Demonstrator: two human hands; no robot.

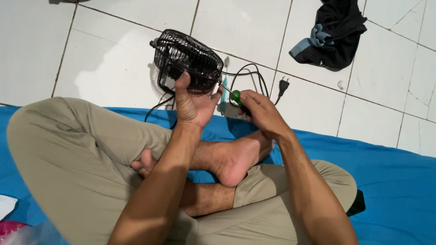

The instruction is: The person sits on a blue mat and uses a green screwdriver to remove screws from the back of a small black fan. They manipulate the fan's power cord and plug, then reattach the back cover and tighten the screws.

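Note:
A small black fan with a wire grille (186, 56) is held up in front of me by my left hand (193, 104), thumb hooked on the lower rim of the cage. My right hand (261, 111) grips a screwdriver with a green handle (236, 97); its thin metal shaft points left and up to the fan's lower right side. The fan's black cord (247, 75) loops on the white tiles behind, ending in a two-pin plug (283, 85). I sit cross-legged in khaki trousers, bare feet under my forearms.
A blue mat (386, 168) covers the floor under me, with white floor tiles (113, 59) beyond. A crumpled black and blue cloth (334, 34) lies at the top right. A light blue tool (224, 95) lies behind my hands. Pink and white plastic (9, 222) sits at the bottom left.

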